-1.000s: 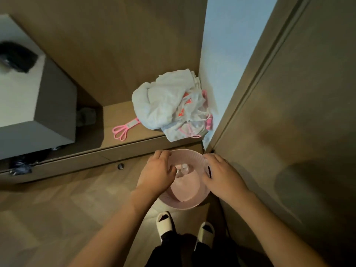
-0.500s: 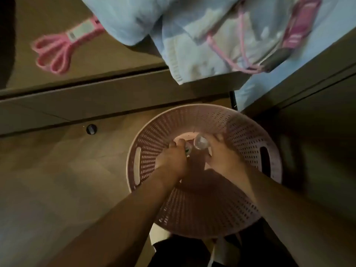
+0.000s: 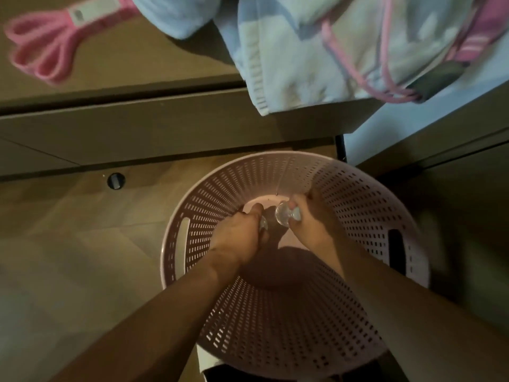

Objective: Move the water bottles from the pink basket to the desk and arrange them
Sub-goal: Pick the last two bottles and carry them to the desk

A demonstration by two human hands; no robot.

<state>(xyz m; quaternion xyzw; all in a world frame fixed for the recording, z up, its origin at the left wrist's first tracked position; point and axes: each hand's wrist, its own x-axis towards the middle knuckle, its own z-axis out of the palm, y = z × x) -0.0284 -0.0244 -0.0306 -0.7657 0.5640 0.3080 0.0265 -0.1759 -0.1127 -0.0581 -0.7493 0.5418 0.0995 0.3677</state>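
a person is leaning over a round pink basket with slotted walls, standing on a wooden floor beside a low wooden ledge. both bare arms are reaching deep inside it. the left hand is curling around a clear water bottle, of which only a small glinting part is showing past the knuckles. the right hand is gripping a second clear bottle, its rounded end pointing towards the camera. both bottles are down near the basket's floor, close together.

compared with half a second ago, the view is sitting slightly closer and the hands are lying a little further apart; the right hand's bottle is now showing more of its round end. a second ago the camera was far higher, with both hands only at the basket's rim.

on the ledge above, a pale blue cloth with pink cords is hanging over the edge, and a pink looped item is lying to the left, blurred. a small dark round fitting is sitting in the floor near the ledge.
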